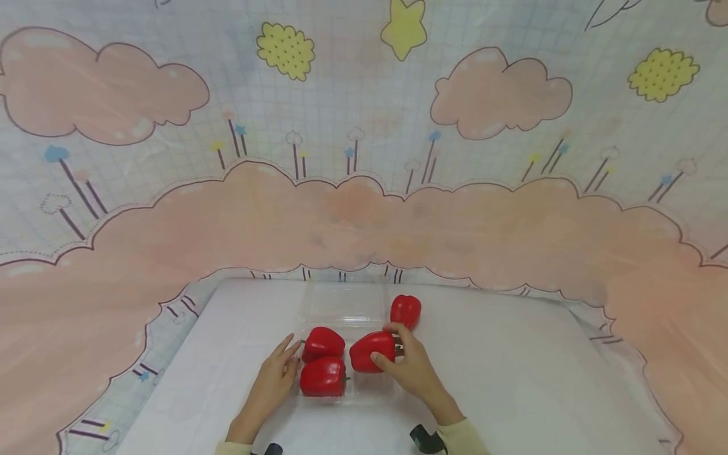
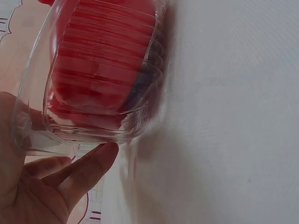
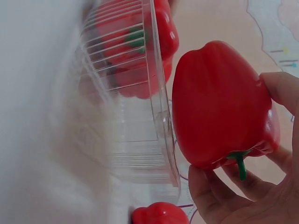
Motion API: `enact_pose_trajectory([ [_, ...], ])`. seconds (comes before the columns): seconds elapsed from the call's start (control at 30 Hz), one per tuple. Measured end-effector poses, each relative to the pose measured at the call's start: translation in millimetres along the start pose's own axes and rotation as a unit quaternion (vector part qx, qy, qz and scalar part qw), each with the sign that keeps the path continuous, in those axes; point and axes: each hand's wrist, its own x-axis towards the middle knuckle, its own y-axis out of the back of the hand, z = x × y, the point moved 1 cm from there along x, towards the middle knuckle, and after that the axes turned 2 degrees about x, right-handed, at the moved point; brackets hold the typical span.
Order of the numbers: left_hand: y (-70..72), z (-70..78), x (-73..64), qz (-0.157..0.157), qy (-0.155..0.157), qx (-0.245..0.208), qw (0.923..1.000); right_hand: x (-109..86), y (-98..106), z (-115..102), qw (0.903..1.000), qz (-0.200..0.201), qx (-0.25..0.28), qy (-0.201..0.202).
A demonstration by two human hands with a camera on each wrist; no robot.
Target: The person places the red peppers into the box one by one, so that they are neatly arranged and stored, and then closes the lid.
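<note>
A clear plastic clamshell container [image 1: 370, 395] sits on the white table with its lid raised at the back. Two red bell peppers, one behind [image 1: 323, 342] and one in front [image 1: 323, 377], lie in its left half. My left hand [image 1: 273, 379] is at the container's left side; in the left wrist view its fairly straight fingers [image 2: 93, 170] touch the ribbed wall [image 2: 88, 136]. Between thumb and fingers, my right hand [image 1: 419, 370] grips a third red bell pepper [image 3: 219, 102] with a green stem, just above the container's right half.
Another red bell pepper [image 1: 406, 309] rests on the white table [image 1: 512, 373], behind the right hand and beside the raised lid [image 1: 345, 303]. A patterned cloth [image 1: 364, 221] with clouds and stars stands behind the table and along its sides.
</note>
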Motion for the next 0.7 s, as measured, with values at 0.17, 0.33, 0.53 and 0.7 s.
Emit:
enact_pose_trajectory([
  [0.17, -2.1, -0.8, 1.3, 0.005, -0.002, -0.001, 1.0, -2.0, 1.8, 3.0, 0.9998, -0.002, -0.016, 0.015],
  [0.33, -3.6, -1.2, 2.6, 0.012, -0.009, 0.001, 0.9999, -2.2, 5.0, 5.5, 0.9996, -0.005, -0.019, 0.021],
  [0.53, -4.1, -1.0, 2.1, 0.012, -0.006, 0.001, 0.9999, -3.6, 5.6, 7.7, 0.9997, -0.007, -0.021, 0.01],
  [0.7, -3.9, -0.4, 1.7, 0.012, -0.004, 0.0, 0.9999, -5.2, 4.6, 7.8, 0.9997, -0.007, -0.021, 0.013],
])
